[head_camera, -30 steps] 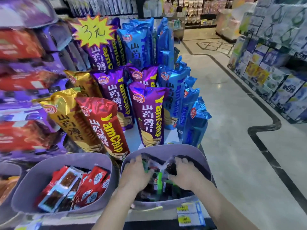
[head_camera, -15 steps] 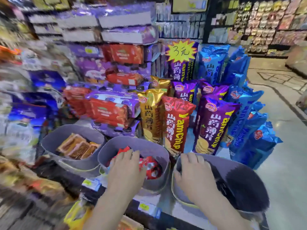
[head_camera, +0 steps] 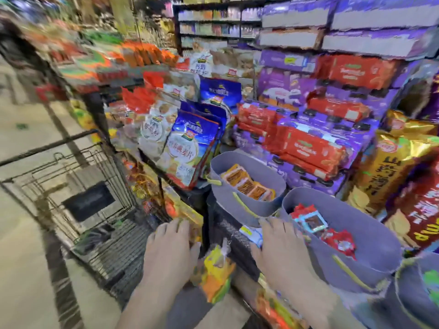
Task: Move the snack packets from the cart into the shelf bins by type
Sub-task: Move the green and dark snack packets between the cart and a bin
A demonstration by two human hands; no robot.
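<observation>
Both hands are being swung left, off the grey bin (head_camera: 370, 262), toward cart (head_camera: 78, 186). Left hand (head_camera: 169, 252) and right hand (head_camera: 278, 248) are being held flat, fingers released, nothing grasped. Red packets (head_camera: 339, 243) are being left in it at shelf (head_camera: 223, 224) front edge; next pickup likely.

The cart (head_camera: 78, 186) stands left of the shelf (head_camera: 232, 238). On the shelf, the left bin (head_camera: 228, 198) sits farther than the right bin (head_camera: 380, 252), just beside it; packets (head_camera: 247, 184) lie in each. Stacked boxes (head_camera: 308, 148) rise behind both, with standing bags (head_camera: 187, 148) to their left.
</observation>
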